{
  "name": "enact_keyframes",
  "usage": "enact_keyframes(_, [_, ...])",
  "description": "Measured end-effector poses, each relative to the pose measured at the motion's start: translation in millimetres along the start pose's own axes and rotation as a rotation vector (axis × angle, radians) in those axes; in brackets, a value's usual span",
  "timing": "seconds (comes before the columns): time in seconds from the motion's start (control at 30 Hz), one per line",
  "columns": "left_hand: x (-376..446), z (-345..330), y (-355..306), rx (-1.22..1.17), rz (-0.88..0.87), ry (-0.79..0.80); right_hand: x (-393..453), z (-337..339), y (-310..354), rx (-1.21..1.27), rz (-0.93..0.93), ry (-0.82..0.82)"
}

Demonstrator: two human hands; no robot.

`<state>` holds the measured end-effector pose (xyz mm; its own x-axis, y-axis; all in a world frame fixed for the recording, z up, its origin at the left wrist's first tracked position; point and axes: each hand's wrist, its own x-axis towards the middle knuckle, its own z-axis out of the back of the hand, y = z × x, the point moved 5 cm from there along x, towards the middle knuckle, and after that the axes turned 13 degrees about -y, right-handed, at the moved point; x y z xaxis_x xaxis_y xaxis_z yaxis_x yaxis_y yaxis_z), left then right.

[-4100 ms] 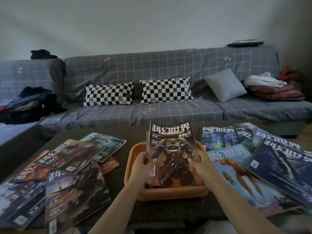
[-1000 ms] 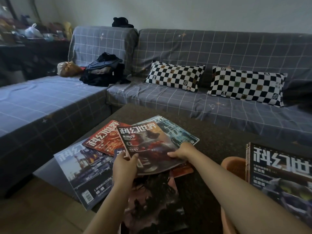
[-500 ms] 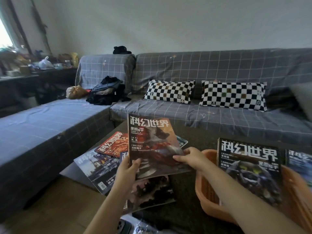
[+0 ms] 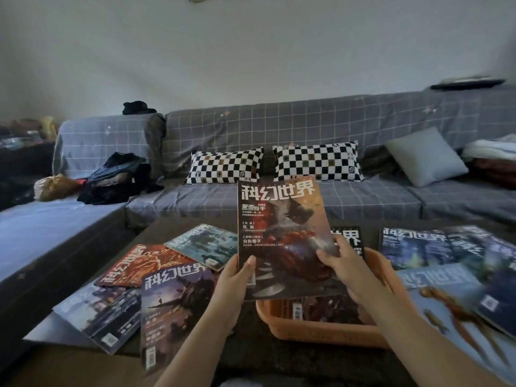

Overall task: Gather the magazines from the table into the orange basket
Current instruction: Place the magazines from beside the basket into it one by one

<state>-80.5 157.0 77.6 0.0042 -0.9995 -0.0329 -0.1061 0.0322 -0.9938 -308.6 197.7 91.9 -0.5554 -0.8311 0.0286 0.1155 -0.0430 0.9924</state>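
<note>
Both hands hold one magazine with a reddish cover (image 4: 282,233) upright above the left part of the orange basket (image 4: 321,332). My left hand (image 4: 233,283) grips its lower left edge, thumb on the cover. My right hand (image 4: 344,268) pinches its lower right edge. Behind it, a dark-covered magazine (image 4: 349,238) stands in the basket, mostly hidden. On the table, several magazines lie to the left, among them a red one (image 4: 139,265), a teal one (image 4: 203,244) and a purple one (image 4: 173,305). Several blue ones (image 4: 413,247) lie to the right.
The dark table (image 4: 167,222) stands in front of a grey checked sofa (image 4: 321,196) with two chequered pillows (image 4: 224,166) and a grey cushion (image 4: 425,156). Dark clothes (image 4: 117,180) lie on the sofa's left part. Wooden floor (image 4: 69,367) shows at the lower left.
Both hands lifted the reddish magazine off the left pile and carried it right, so that it now stands over the basket. The view swung right with it.
</note>
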Motion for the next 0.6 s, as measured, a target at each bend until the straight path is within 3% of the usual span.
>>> enact_keyframes(0.27, [-6.2,-71.2,31.7,0.243,-0.041,0.087,0.0,74.0,-37.2,-0.265,0.131,-0.237])
enact_keyframes(0.4, [0.7,-90.7,47.4,0.443,-0.073,0.048,-4.0,82.3,-45.8,-0.354,0.206,-0.244])
enact_keyframes(0.6, [9.3,-94.9,51.2,0.713,-0.116,-0.041,-1.8,81.0,-56.7,-0.6,0.161,-0.316])
